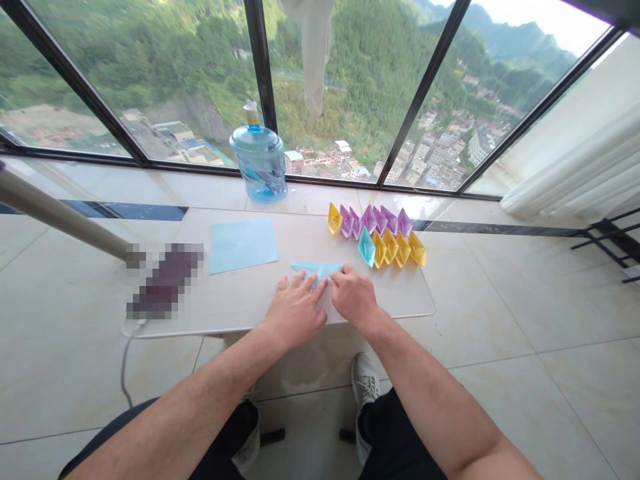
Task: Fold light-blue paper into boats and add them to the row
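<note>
A light-blue sheet of paper (311, 267), folded into a low triangular shape, lies at the middle of the white table. My left hand (295, 308) rests flat on its near part, fingers spread, covering some of it. At the paper's right end, my right hand (354, 295) is closed, thumb and fingers pinching the edge. Both hands are close together, fingertips almost touching. Left of them lies an unfolded light-blue sheet (244, 247). Beyond my right hand stand folded paper boats in two rows: several purple boats (369, 219), several yellow boats (391, 248) and one teal boat (366, 249).
The white table (225, 307) has rounded corners. A blurred-out dark object (167, 280) with a grey cable (125, 373) sits on its left end. Behind the table, a blue water jug (259, 163) stands by the windows. A pole (65, 213) slants in from the left.
</note>
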`<state>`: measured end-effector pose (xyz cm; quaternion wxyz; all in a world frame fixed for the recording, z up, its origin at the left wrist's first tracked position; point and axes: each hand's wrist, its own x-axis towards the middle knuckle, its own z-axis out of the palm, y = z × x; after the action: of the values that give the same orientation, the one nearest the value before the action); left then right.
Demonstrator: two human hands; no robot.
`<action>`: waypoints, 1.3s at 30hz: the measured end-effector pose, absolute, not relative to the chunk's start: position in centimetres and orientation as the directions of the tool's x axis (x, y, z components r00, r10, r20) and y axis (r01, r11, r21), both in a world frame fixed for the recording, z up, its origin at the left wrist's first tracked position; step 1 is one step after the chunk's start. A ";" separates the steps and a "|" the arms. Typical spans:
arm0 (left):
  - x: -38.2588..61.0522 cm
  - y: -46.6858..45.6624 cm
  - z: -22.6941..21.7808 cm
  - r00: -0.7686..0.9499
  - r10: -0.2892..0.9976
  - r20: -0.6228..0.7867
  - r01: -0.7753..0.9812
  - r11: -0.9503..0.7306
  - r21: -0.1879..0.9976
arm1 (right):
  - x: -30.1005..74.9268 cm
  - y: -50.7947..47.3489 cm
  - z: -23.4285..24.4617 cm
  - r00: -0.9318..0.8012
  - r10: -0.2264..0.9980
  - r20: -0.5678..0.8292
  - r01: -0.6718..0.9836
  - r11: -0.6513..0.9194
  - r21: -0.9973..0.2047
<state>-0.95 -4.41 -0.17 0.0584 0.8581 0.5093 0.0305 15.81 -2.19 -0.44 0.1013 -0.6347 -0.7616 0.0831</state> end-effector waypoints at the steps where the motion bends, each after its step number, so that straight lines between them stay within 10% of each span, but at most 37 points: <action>1: -1.0 -4.4 -0.1 0.476 0.879 -0.004 0.873 -0.472 0.127 | 15.8 -2.7 -0.3 -0.203 0.979 0.027 0.952 0.203 -0.231; 16: -1.1 -4.1 0.1 0.471 0.882 -0.030 0.875 -0.462 0.140 | 17.8 -1.6 -0.7 -0.069 0.997 -0.038 0.987 0.063 -0.148; 33: -1.8 -2.7 0.4 0.487 0.873 -0.017 0.860 -0.475 0.188 | 17.3 -3.2 0.4 -0.568 0.823 -0.015 0.802 0.549 -0.238; 39: -1.7 -2.4 1.0 0.507 0.862 -0.014 0.851 -0.498 0.165 | 18.1 -1.7 0.0 -0.215 0.976 0.023 0.952 0.215 -0.220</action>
<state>-1.70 -2.39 0.97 0.0752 0.8649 0.4951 0.0348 18.14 -1.75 -0.05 0.0780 -0.6215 -0.7755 0.0790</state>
